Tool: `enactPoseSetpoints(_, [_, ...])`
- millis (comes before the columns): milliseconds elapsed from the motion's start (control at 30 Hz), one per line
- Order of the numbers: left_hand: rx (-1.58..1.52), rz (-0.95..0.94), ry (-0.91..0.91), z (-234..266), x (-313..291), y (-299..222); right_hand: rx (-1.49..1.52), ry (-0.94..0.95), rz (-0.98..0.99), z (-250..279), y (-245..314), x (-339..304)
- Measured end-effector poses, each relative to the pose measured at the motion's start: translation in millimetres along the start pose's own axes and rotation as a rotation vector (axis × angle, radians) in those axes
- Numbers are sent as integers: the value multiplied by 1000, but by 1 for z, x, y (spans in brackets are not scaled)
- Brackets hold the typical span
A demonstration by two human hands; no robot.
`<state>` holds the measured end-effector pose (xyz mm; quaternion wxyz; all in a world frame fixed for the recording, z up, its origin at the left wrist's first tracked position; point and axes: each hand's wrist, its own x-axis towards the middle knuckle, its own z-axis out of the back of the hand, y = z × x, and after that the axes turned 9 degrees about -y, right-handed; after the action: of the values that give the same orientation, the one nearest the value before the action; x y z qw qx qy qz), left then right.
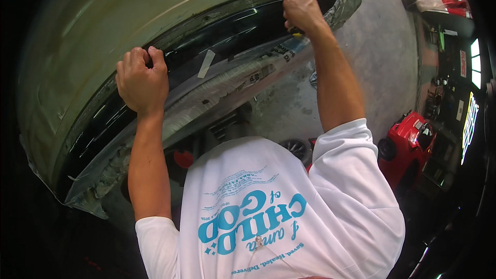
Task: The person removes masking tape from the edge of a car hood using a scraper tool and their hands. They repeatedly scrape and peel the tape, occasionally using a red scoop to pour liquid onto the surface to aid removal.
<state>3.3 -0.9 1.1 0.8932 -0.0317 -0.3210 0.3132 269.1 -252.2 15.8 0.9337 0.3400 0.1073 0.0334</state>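
Note:
A large olive-green, dusty panel (103,41), curved like vehicle glass or bodywork, fills the upper left. Along its near edge runs a glossy black band (227,33). My left hand (142,80) rests at this band with its fingers curled in; whatever they grip is hidden. Farther right, my right hand (305,10) is closed at the band's far end. A small yellow-and-black piece (297,33) shows beneath its palm, mostly covered, so its kind is unclear. Between the hands, a pale strip of tape (206,64) sticks across the band's lower edge.
Clear plastic film (181,116) and printed masking paper (268,62) hang below the band. Grey concrete floor (385,41) lies to the right. A red car (411,150) stands beyond my right arm, near dark shelving. A black wheel (294,148) shows beside my shirt.

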Motion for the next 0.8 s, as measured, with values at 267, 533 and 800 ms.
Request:
enactPoseSetpoints(267, [-5, -13, -14, -1, 2, 7, -173, -75, -17, 37, -7, 7])
enactPoseSetpoints(533, [35, -12, 36, 1, -2, 9, -235, -38, -29, 30, 1, 16])
enactPoseSetpoints(800, [-4, -19, 7, 1, -1, 3, -181, 13, 196, -23, 28, -39])
